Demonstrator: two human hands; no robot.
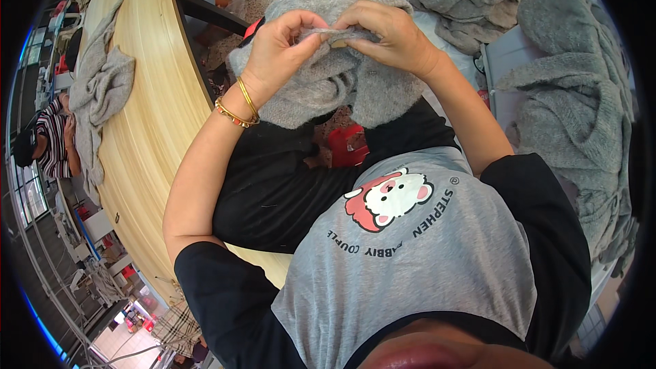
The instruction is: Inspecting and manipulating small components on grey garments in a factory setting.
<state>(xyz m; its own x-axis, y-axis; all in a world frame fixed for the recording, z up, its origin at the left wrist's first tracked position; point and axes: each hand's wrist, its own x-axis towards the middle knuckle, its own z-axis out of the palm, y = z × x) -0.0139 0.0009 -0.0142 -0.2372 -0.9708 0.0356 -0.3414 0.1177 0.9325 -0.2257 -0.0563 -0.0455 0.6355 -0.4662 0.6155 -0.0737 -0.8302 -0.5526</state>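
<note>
Beside a long curved wooden worktop (154,116) with a grey garment (96,89) lying near its far edge, the left hand (277,44) and right hand (389,34) pinch closed on a grey knitted piece (328,85) held above the lap, grey knitwear piles (581,109) at right.

I see a grey knit (321,82), gold bangles (239,108), a pale wood-grain table (147,116), grey-and-black shirt (424,260), and something red (347,145).

Both hands pinch a fuzzy grey knit garment (321,75) at its top edge: left hand (277,44), right hand (389,34). Another grey garment (99,89) lies on the wooden desk (157,130).
</note>
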